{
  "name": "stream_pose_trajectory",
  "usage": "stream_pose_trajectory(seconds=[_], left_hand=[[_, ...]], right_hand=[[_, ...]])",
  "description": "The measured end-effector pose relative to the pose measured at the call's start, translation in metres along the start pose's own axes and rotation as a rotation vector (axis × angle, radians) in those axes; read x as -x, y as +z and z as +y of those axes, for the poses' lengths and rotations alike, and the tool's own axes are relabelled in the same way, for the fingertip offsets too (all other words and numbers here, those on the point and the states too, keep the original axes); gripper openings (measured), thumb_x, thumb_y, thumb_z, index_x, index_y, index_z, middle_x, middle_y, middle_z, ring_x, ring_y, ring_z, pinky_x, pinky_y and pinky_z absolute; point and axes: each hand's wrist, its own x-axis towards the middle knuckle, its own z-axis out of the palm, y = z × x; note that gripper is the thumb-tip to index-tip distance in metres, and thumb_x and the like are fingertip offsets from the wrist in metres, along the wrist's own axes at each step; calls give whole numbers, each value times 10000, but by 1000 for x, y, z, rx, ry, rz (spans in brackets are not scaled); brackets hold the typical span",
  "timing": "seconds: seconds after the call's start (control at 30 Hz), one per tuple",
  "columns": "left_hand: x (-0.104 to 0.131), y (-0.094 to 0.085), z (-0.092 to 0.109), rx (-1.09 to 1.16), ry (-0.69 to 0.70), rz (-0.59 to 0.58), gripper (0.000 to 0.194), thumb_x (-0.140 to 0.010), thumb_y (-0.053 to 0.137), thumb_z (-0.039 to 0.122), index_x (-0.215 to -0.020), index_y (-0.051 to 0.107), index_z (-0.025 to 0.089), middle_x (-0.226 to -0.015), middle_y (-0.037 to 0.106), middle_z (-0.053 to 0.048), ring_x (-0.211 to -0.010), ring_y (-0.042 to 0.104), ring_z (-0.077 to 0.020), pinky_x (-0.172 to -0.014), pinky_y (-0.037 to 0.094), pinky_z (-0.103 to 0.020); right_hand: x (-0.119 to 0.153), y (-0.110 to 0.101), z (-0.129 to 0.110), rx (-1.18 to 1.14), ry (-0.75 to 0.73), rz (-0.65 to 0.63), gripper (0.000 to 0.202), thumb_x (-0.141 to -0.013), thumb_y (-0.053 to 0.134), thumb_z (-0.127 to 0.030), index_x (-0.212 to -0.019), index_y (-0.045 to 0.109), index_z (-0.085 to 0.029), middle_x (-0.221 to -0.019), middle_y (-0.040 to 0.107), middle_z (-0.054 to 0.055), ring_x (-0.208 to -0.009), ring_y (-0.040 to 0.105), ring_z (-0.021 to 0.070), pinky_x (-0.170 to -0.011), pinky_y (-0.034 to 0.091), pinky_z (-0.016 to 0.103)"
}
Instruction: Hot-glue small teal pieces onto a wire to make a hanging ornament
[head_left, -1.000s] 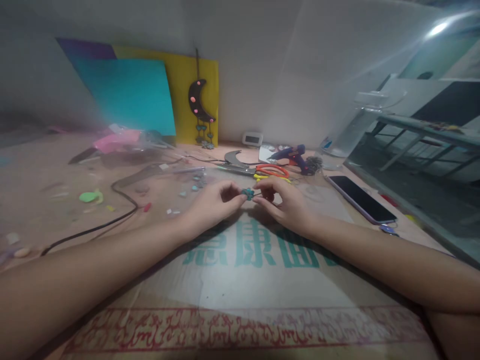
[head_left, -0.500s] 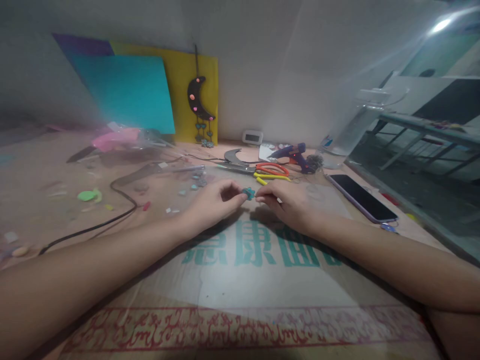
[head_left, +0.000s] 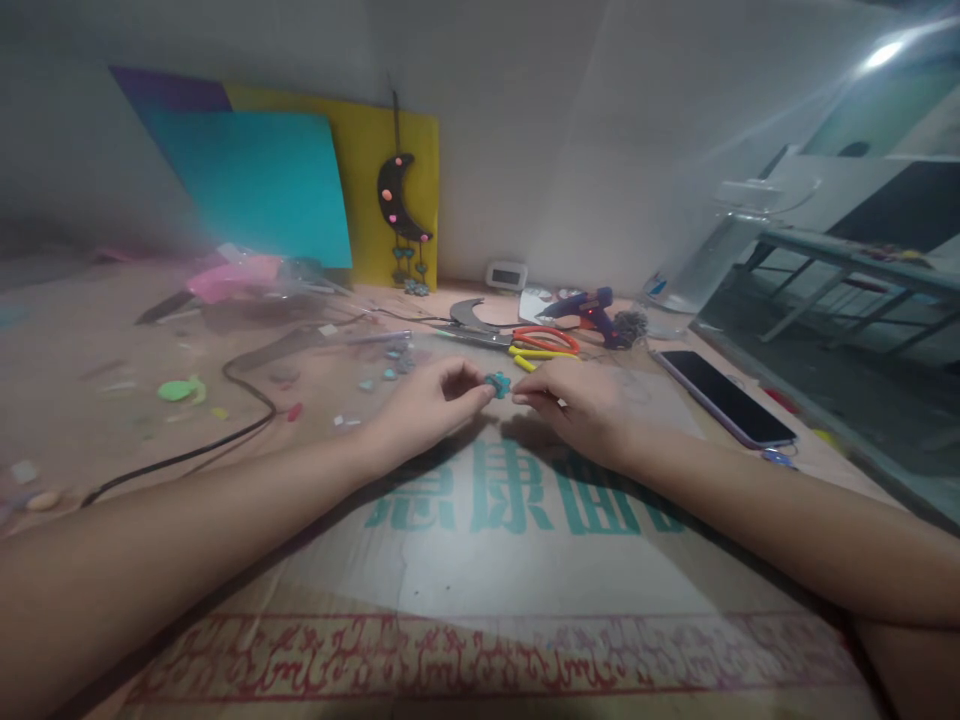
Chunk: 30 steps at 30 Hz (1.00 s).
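Between my hands, above the printed table cover [head_left: 480, 575], is a small teal flower-shaped piece [head_left: 499, 385]. My left hand [head_left: 442, 400] pinches it at its left edge with thumb and fingertips. On the other side, my right hand [head_left: 574, 405] is closed, its fingertips pressed together just right of the piece; whatever they hold is too small to make out. Small teal pieces [head_left: 390, 374] lie behind my left hand. Scissors with red handles [head_left: 551, 340] and a yellow-handled tool [head_left: 536, 355] lie just behind the hands.
A phone [head_left: 724, 397] lies at right. Farther back are a glue gun [head_left: 589, 310], a white digital timer [head_left: 507, 275], a grey crescent [head_left: 472, 315] and a clear container [head_left: 705, 260]. A dark crescent ornament [head_left: 394, 200] hangs before yellow card. A black cable [head_left: 187, 455] crosses the left.
Both hands keep nearly the same pose around the teal piece, which is turned very slightly. The whole view has shifted a little.
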Motion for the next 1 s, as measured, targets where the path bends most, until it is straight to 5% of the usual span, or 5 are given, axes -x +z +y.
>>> stream_pose_trajectory(seconds=[0.2,0.77,1.0], left_hand=[[1,1,2,-19,-5,-8,216,-835,585,384,-832,599,169,-794,641,-12,-736,593,-157,-667,449,-269],[3,0,0,171,14,-155,330,-889,544,462,-950,661,159,-883,725,-50,-797,664,-167,-741,505,-274],[3,-1,6,18,17,-69,278,-882,540,403,-846,669,159,-818,709,-32,-761,633,-166,-705,475,-271]], right_hand=[[1,7,-3,-27,36,-38,325,-991,433,-330,-823,667,-180,-712,691,41,-649,601,147,-616,433,268],[2,8,-6,-107,32,-128,257,-975,444,-265,-828,641,-187,-742,705,35,-648,611,138,-599,409,246],[3,9,-6,-126,16,-149,271,-980,434,-298,-857,656,-201,-772,711,37,-694,633,150,-638,443,263]])
